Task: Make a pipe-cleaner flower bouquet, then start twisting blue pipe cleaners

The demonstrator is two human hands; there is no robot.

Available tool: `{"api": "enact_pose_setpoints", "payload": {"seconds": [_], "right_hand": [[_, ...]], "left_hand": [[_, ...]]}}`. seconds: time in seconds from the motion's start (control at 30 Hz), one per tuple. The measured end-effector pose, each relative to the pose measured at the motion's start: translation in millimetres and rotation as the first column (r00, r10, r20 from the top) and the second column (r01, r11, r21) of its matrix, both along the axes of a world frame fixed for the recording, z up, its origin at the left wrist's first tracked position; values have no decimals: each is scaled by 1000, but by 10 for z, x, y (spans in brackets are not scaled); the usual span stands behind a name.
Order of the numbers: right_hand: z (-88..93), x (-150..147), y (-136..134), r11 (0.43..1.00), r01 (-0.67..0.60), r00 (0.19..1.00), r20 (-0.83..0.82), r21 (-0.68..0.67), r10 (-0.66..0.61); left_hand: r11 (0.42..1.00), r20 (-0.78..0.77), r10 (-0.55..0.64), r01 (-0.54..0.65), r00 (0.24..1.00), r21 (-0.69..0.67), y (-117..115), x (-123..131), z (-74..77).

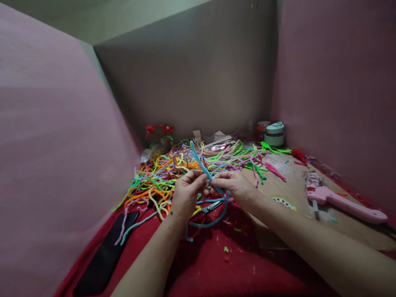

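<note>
Blue pipe cleaners (pixel 200 162) are pinched between the fingers of my left hand (pixel 189 192) and my right hand (pixel 235 186), which nearly touch at the middle of the view. Their upper ends point up and to the left, and a long blue length curves below my hands. Behind lies a large tangled pile of coloured pipe cleaners (pixel 163 177). Scissors (pixel 212 207) with yellow and dark handles rest on the red cloth (pixel 213 272) just under my hands.
A pink glue gun (pixel 349 204) lies on a cardboard sheet (pixel 297 181) at the right. A black flat object (pixel 105 255) is at the lower left. Behind stand a mint-green container (pixel 274 135) and red flowers (pixel 165 130). Pink panels rise on both sides.
</note>
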State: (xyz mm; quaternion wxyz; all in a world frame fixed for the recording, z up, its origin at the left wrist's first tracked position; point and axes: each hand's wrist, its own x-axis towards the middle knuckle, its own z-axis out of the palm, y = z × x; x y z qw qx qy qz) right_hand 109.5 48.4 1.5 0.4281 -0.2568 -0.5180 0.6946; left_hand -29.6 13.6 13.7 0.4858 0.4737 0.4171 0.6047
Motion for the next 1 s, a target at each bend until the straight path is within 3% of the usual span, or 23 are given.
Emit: {"api": "enact_pose_setpoints", "payload": {"seconds": [0.23,0.5,0.83,1.0], "right_hand": [[149,-110,31,995,-34,999,27,99,32],[50,-201,79,996,-31,999,-40,87,34],[-47,-116,120,998,-58,995,-75,13,59],[-29,-108,106,999,-47,997,-67,2,47]], "left_hand": [[990,-57,87,-80,995,118,5,-61,62],[998,-84,29,-24,996,60,41,-151,76],[998,-300,48,-36,953,48,49,-143,104],[993,-461,90,-45,883,109,56,-192,98]]}}
